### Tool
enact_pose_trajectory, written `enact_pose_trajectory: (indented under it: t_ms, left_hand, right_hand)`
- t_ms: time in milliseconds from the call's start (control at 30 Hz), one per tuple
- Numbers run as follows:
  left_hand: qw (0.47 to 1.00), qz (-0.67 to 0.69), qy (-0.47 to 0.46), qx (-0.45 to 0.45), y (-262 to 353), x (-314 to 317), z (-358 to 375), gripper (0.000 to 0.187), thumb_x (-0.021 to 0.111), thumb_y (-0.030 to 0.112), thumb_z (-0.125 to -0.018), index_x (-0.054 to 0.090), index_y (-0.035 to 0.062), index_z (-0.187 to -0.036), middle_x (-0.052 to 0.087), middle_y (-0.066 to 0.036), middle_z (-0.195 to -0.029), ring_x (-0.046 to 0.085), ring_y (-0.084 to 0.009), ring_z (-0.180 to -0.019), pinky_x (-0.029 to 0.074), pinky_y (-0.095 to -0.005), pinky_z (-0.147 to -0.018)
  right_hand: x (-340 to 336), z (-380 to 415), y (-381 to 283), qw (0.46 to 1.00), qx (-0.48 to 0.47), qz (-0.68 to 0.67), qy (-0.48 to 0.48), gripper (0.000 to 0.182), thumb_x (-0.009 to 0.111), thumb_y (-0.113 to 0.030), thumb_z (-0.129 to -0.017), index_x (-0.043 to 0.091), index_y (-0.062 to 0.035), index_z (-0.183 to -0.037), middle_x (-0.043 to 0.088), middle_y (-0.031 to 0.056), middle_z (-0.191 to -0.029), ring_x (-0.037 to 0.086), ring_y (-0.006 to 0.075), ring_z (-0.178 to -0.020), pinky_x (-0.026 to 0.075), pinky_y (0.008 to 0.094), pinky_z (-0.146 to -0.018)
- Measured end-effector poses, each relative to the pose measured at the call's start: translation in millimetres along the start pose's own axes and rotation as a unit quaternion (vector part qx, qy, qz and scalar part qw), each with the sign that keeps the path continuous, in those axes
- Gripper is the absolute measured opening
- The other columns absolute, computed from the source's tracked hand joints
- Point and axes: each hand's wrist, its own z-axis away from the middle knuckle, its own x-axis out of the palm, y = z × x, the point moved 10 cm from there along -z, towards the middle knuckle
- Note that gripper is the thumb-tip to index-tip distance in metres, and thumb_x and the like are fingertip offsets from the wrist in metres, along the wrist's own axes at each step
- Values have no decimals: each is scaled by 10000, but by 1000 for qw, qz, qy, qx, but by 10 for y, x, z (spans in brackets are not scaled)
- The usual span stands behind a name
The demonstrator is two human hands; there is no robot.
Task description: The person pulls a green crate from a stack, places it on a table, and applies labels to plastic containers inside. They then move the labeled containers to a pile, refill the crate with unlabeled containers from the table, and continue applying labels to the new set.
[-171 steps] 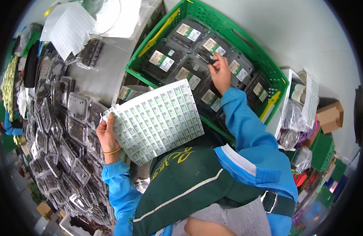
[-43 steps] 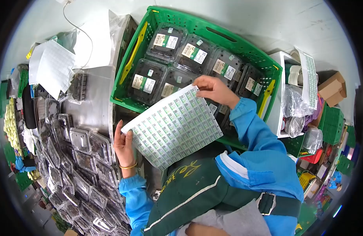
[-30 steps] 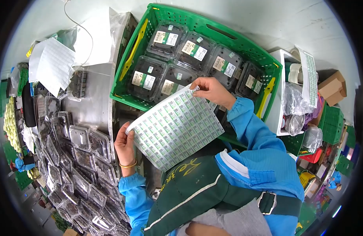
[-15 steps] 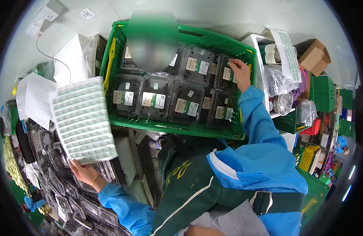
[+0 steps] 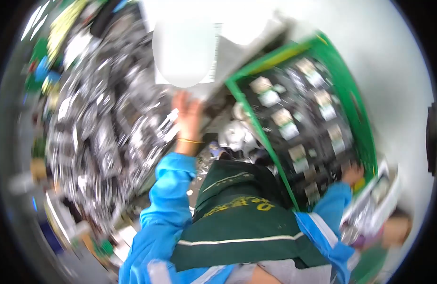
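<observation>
My left hand [image 5: 186, 120] has its fingers stretched apart and holds nothing. Just beyond its fingertips lies a white sheet [image 5: 209, 78], partly covered by a blurred patch. Over the near right corner of the green crate [image 5: 247, 106], my right hand [image 5: 353, 174] rests at the clear plastic containers; blur hides its fingers. Several of these lidded containers [image 5: 299, 158] fill the crate in rows, dark inside, with beige and white labels on top.
A large pile of clear plastic containers [image 5: 105, 128] spreads to the left of my left hand. Beyond the crate's right end stands a white box [image 5: 384, 199] of plastic-wrapped items. Crumpled white plastic [image 5: 237, 137] shows between pile and crate.
The view has swung left, so the crate now appears at the right. My left hand has let go of the green-striped label sheet. My right hand remains at the crate's right end.
</observation>
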Motion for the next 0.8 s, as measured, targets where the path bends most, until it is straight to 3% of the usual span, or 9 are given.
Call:
enact_pose_trajectory:
  t_ms: [33, 67, 100, 200, 367, 500, 600, 700, 800]
  left_hand:
    - [951, 233, -28, -203, 109, 51, 172, 552, 638, 64, -844, 388, 17, -1334, 483, -104, -1276, 556, -190, -1032, 506, -327, -825]
    - [941, 259, -22, -216, 80, 24, 266, 535, 626, 42, -852, 398, 20, -1335, 517, -111, -1233, 563, -157, -994, 508, -297, -806]
    - [933, 284, -22, -221, 41, -54, 324, 528, 624, 28, -846, 423, 35, -1334, 549, -102, -1216, 563, -142, -996, 510, -286, -785]
    - [928, 288, 25, -236, -111, -567, 401, 482, 611, -1, -845, 459, 35, -1302, 563, -104, -1184, 571, -143, -979, 510, -272, -780]
    - [915, 267, 177, -246, -658, -1792, 287, 468, 639, 41, -835, 491, 62, -1279, 556, -88, -1189, 576, -132, -933, 503, -253, -746]
    - [909, 224, 259, -238, -963, -2842, 212, 492, 643, 65, -843, 466, 79, -1301, 546, -87, -1205, 560, -131, -971, 492, -275, -789]
    - [877, 231, 329, -261, -1328, -3568, 157, 515, 635, 73, -850, 428, 54, -1321, 511, -102, -1228, 554, -149, -1004, 491, -289, -816]
    - [841, 280, 382, -260, -1619, -4162, 73, 562, 661, 98, -835, 396, 34, -1326, 530, -86, -1155, 557, -167, -979, 490, -310, -806]
    - [819, 282, 422, -267, -1998, -4675, -8, 634, 680, 98, -818, 348, 12, -1351, 541, -89, -1143, 566, -196, -972, 482, -354, -847]
  right_hand:
    - [-35, 61, 195, 951, 170, -250, 70, 314, 544, -183, -844, 619, 10, -1080, 603, 212, -1123, 559, 353, -1052, 479, 415, -881]
    - [-207, -9, -1122, 994, 55, 40, 90, 315, 513, -70, -868, 555, 90, -1135, 564, 240, -1172, 590, 324, -997, 462, 377, -923]
    - [-236, -11, -1520, 982, 27, 156, 102, 332, 513, -96, -886, 543, 75, -1168, 560, 239, -1185, 586, 321, -1010, 464, 383, -910]
    - [48, -54, -2591, 984, 24, 140, 112, 316, 516, -138, -916, 557, 39, -1175, 571, 197, -1188, 583, 288, -1022, 456, 364, -903]
    - [1777, 75, -4854, 953, -33, -213, -211, 281, 550, -103, -902, 563, 30, -1149, 601, 120, -1128, 582, 188, -969, 488, 295, -807]
    - [3026, 1053, -6974, 818, -62, -324, -471, 294, 575, -98, -885, 558, 28, -1149, 620, 101, -1000, 584, 130, -837, 492, 254, -712]
    - [3938, 2013, -8141, 664, -59, -399, -630, 285, 582, -110, -887, 561, 15, -1142, 624, 88, -938, 573, 112, -732, 471, 237, -630]
    - [4878, 2868, -8990, 609, 6, -385, -694, 305, 600, -245, -902, 567, -20, -1105, 611, 59, -898, 574, 116, -715, 467, 249, -600]
    - [5577, 3430, -9538, 624, 91, -336, -699, 452, 709, -418, -790, 573, -34, -987, 550, 44, -817, 555, 115, -627, 426, 235, -470]
